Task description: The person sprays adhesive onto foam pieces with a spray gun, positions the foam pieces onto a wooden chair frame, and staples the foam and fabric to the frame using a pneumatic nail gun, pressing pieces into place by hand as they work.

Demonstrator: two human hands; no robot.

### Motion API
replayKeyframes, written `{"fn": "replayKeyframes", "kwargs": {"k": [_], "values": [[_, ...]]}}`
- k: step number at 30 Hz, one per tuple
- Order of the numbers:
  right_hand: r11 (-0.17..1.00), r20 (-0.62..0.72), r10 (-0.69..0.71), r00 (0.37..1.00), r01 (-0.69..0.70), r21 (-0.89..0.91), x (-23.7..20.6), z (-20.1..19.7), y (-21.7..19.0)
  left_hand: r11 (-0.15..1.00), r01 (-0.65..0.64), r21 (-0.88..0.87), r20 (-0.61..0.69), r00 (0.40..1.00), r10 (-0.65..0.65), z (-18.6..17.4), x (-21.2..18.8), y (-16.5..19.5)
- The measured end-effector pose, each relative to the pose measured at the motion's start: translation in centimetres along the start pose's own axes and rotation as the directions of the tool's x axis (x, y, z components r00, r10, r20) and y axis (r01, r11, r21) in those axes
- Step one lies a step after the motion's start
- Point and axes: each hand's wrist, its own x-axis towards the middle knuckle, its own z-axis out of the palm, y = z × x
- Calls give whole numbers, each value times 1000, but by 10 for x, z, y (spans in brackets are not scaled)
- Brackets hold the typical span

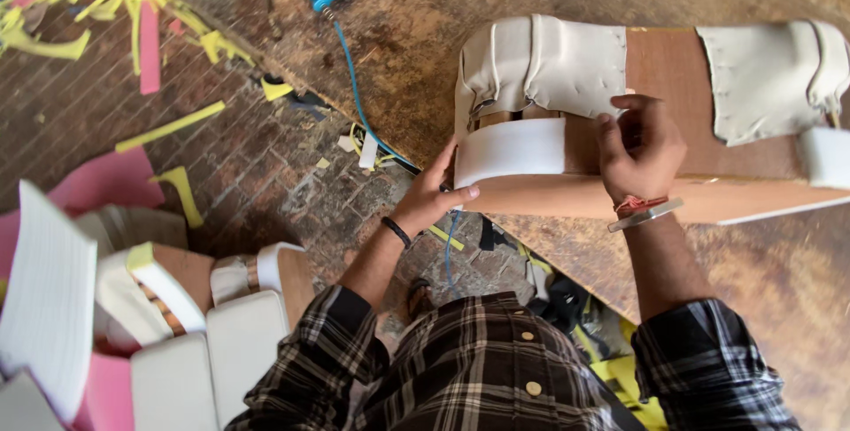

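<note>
- Panel (673, 68): a brown wooden piece lying flat on the bench, its long edge facing the person, partly clad in off-white leatherette (549, 64) wrapped over its left end, with another piece over its right end.
- Foam strip (511, 150): a white band laid across the panel's near left part, just below the leatherette, bending down over the left edge.
</note>
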Motion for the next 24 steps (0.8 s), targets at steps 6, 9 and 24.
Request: {"fn": "replayKeyframes", "kwargs": {"k": [6,9,24], "values": [[915,-55,-164,985,131,-382,-67,-3,-15,999,26,-28,110,994,-22,13,-18,23],[924,-33,-127,991,106,-366,-79,-15,6,996,-86,-16,249,965,88,24,-36,32],[970,-675,197,711,-41,240,-231,-205,6,860,-464,-211,898,256,358,250,-83,37]]}}
